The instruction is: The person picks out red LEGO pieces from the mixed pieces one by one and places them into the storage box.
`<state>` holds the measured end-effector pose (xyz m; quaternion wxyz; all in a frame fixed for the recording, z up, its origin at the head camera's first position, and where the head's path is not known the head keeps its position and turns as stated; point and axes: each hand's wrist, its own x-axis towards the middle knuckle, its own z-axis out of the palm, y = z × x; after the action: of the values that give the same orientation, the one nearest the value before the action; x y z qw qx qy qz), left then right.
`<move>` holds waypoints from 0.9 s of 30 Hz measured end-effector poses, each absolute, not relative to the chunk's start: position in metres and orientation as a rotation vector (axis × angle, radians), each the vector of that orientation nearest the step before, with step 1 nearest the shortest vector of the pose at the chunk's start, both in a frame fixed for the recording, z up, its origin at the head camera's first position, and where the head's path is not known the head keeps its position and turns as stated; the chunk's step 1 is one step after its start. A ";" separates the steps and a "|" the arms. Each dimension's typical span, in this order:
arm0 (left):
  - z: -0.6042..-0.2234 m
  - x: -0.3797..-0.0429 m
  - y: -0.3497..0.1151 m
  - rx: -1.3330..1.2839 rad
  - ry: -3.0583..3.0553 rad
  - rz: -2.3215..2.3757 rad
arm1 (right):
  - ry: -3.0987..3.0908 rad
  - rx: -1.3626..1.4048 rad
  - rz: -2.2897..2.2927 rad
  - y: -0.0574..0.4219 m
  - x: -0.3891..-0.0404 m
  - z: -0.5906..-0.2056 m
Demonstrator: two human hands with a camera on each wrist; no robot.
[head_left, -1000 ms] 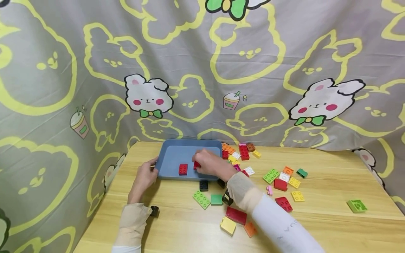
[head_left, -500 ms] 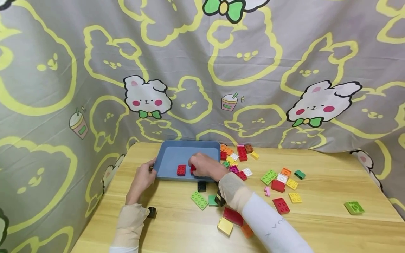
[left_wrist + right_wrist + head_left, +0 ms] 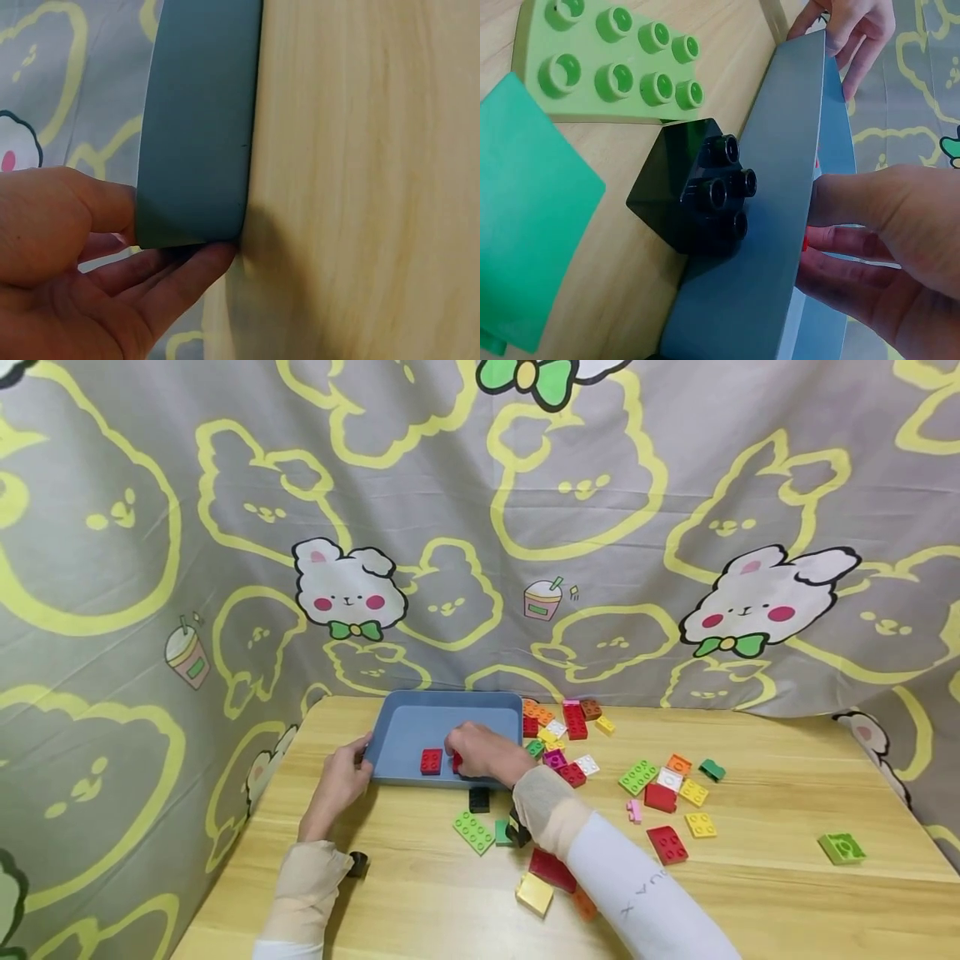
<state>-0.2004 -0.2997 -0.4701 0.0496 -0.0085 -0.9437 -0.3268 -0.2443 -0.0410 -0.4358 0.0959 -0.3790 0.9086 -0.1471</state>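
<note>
A blue-grey tray (image 3: 408,727) sits at the back left of the wooden table. My left hand (image 3: 345,777) grips its left end, thumb at the rim and fingers against the outer wall in the left wrist view. Inside, near the front wall, one red building brick (image 3: 431,762) stands with its studs up. Just right of it, my right hand (image 3: 483,750) reaches over the front wall and pinches another red brick (image 3: 457,763), mostly covered by the fingers. In the right wrist view only slivers of red show behind the tray wall.
Before the tray lie a black brick (image 3: 697,187), a light green brick (image 3: 474,832) and a dark green one (image 3: 532,217). Many coloured bricks spread to the right, including a lime brick (image 3: 842,848). A small black piece (image 3: 357,864) lies by the left wrist. Patterned cloth (image 3: 450,527) hangs behind.
Over the last second my right hand has brought its red brick slightly toward the tray's front wall, beside the other red brick. My left hand keeps its grip on the tray.
</note>
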 end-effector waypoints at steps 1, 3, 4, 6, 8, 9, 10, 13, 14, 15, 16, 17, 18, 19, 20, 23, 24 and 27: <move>-0.470 -0.200 -0.300 -0.026 -2.874 -0.998 | 2.694 -1.119 -0.434 -0.041 -0.244 -0.436; -0.470 -0.200 -0.299 -0.023 -2.873 -0.995 | 2.702 -1.132 -0.422 -0.040 -0.244 -0.434; -0.470 -0.200 -0.299 -0.022 -2.873 -0.992 | 2.707 -1.139 -0.422 -0.039 -0.243 -0.433; -0.470 -0.200 -0.299 -0.019 -2.873 -0.987 | 2.714 -1.156 -0.426 -0.038 -0.242 -0.429; -0.470 -0.200 -0.299 -0.016 -2.874 -0.980 | 2.721 -1.180 -0.437 -0.035 -0.240 -0.423; -0.470 -0.200 -0.299 -0.015 -2.875 -0.981 | 2.725 -1.195 -0.442 -0.034 -0.239 -0.420; -0.470 -0.200 -0.299 -0.010 -2.875 -0.984 | 2.729 -1.205 -0.445 -0.032 -0.237 -0.416; -0.471 -0.200 -0.299 -0.001 -2.875 -0.975 | 2.748 -1.257 -0.435 -0.026 -0.229 -0.405; -0.472 -0.200 -0.299 0.001 -2.872 -0.968 | 2.753 -1.276 -0.434 -0.023 -0.226 -0.401; -0.472 -0.200 -0.299 0.000 -2.867 -0.961 | 2.759 -1.290 -0.429 -0.021 -0.223 -0.397; -0.473 -0.200 -0.299 -0.002 -2.862 -0.953 | 2.762 -1.301 -0.437 -0.018 -0.220 -0.393; -0.473 -0.200 -0.298 -0.008 -2.855 -0.947 | 2.770 -1.316 -0.438 -0.015 -0.217 -0.389; -0.474 -0.199 -0.298 -0.013 -2.849 -0.945 | 2.778 -1.332 -0.437 -0.012 -0.213 -0.386; -0.474 -0.199 -0.298 -0.019 -2.843 -0.942 | 2.783 -1.340 -0.449 -0.008 -0.210 -0.383; -0.474 -0.199 -0.298 -0.024 -2.838 -0.940 | 2.790 -1.343 -0.454 -0.005 -0.206 -0.381; -0.474 -0.198 -0.298 -0.032 -2.833 -0.948 | 2.804 -1.346 -0.477 0.007 -0.196 -0.375; -0.474 -0.198 -0.298 -0.033 -2.837 -0.948 | 2.808 -1.341 -0.484 0.012 -0.193 -0.374; -0.473 -0.198 -0.298 -0.033 -2.844 -0.949 | 2.820 -1.326 -0.488 0.025 -0.182 -0.372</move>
<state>-0.1980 -0.2983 -0.4734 0.0715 -0.0109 -0.9461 -0.3157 -0.1823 0.0246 -0.3723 -0.0064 -0.4202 0.8941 -0.1548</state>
